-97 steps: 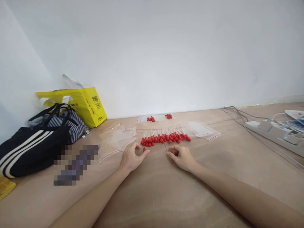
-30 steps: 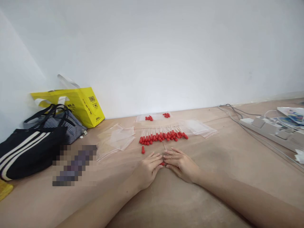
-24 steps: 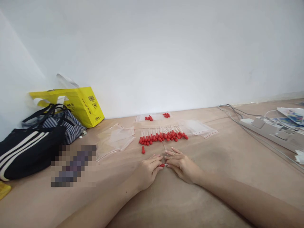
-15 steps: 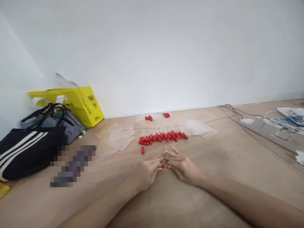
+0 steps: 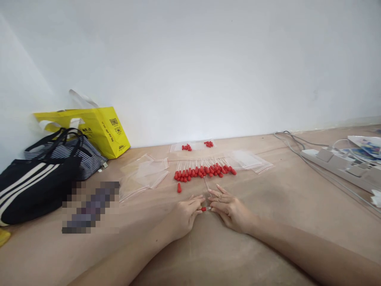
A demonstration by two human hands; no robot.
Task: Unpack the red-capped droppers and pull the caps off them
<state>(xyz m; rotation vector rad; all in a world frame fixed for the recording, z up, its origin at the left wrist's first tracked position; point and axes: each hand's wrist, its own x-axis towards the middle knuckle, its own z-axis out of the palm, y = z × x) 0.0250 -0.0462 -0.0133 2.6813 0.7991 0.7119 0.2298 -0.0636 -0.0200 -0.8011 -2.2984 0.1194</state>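
Observation:
My left hand [image 5: 187, 212] pinches a red rubber dropper bulb [image 5: 203, 209] between thumb and fingers. My right hand [image 5: 230, 208], with a ring on one finger, is closed on a thin clear dropper tube [image 5: 208, 208] whose end meets the bulb. Most of that tube is hidden by my fingers. Another slim clear tube [image 5: 206, 183] lies just beyond my right fingertips. Past both hands is a row of droppers with red bulbs [image 5: 205, 171], their clear stems pointing at the wall. A single red bulb [image 5: 179, 188] rests left of centre.
Clear zip bags lie left [image 5: 145, 174] and right [image 5: 250, 161] of the row. Behind it, loose red bulbs [image 5: 187, 147] sit on another clear bag. At left are a yellow bag [image 5: 116, 135] and a black bag [image 5: 35, 190]; a white power strip [image 5: 336, 167] with cables lies right.
My hands have hardly moved; a little more of the clear tube shows between the bulb and my right fingers. The view has shifted slightly.

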